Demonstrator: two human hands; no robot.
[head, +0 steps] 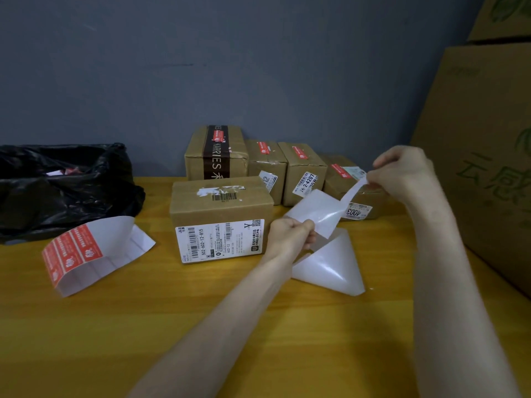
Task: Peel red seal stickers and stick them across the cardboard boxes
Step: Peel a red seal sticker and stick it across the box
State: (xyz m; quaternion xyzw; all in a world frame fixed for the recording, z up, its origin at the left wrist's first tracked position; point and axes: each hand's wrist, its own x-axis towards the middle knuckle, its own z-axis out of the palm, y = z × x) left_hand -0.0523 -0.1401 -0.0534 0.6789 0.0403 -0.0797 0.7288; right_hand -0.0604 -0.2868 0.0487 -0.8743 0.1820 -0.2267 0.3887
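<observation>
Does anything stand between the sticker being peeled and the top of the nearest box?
Nothing rests on the nearest box; its top shows only flat label scraps and a barcode. The sticker strip, pinched by the right hand, joins the backing sheet gripped by the left hand, which sits between strip and box.

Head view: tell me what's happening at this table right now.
A person is mid-peel. The left hand grips a glossy backing sheet, while the right hand pinches a seal sticker partly lifted from it, white underside toward the camera. The nearest cardboard box shows no red seal on top. The four boxes behind it each carry one. A sheet of unused red stickers lies on the wooden table beside a black bag.
</observation>
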